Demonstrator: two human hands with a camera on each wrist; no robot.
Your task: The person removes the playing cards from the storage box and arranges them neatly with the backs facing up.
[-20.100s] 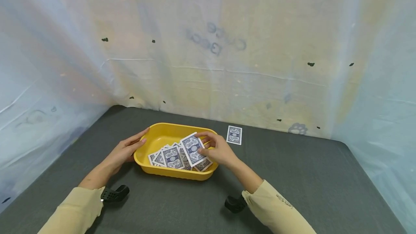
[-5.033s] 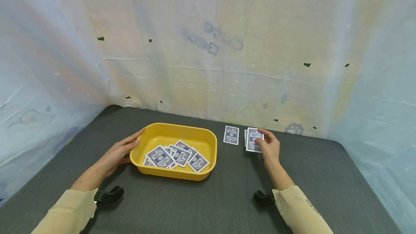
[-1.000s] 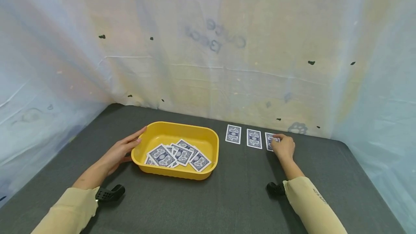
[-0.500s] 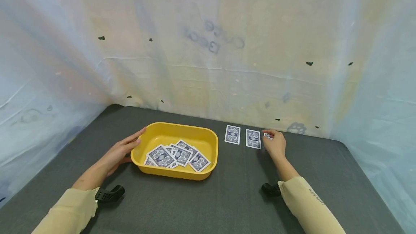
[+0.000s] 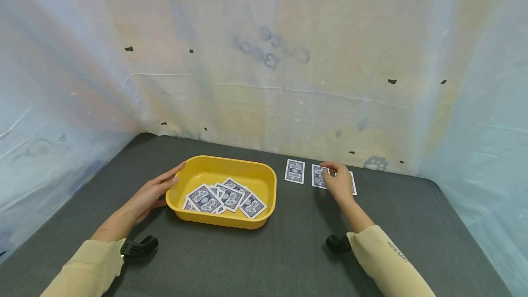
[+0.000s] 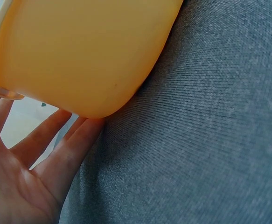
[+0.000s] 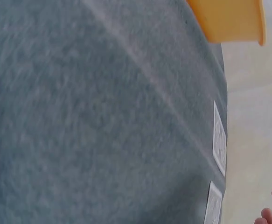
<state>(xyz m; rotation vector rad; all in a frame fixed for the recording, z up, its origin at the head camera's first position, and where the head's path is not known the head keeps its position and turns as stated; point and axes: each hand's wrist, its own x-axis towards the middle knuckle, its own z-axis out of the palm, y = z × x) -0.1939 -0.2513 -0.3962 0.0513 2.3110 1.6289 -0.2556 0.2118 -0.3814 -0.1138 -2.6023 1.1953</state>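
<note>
My left hand [image 5: 150,196] holds the left end of a yellow plastic tray [image 5: 231,163], thumb over the rim and fingers against the outside. In the left wrist view, spread fingers [image 6: 66,158] touch the tray's outer wall [image 6: 89,51]. Several face-down blue-backed playing cards [image 5: 206,198] lie overlapping inside it. To its right, three more stand in a row: a left card [image 5: 294,171], a middle card [image 5: 318,178] and a right card [image 5: 353,184]. My right hand [image 5: 341,184] is above the last two, partly hiding both. Its fingers are loosely bent, with nothing between them.
A dark grey cloth [image 5: 288,251] covers the table. Pale printed sheeting [image 5: 264,95] hangs close behind the card row and along both sides. Each wrist wears a black camera mount, the left mount [image 5: 140,246] and the right mount [image 5: 338,243].
Over twenty seconds, the row grew from one card to three. Within the last second my right hand left the right card and moved left over the middle one. My left hand stays at the tray.
</note>
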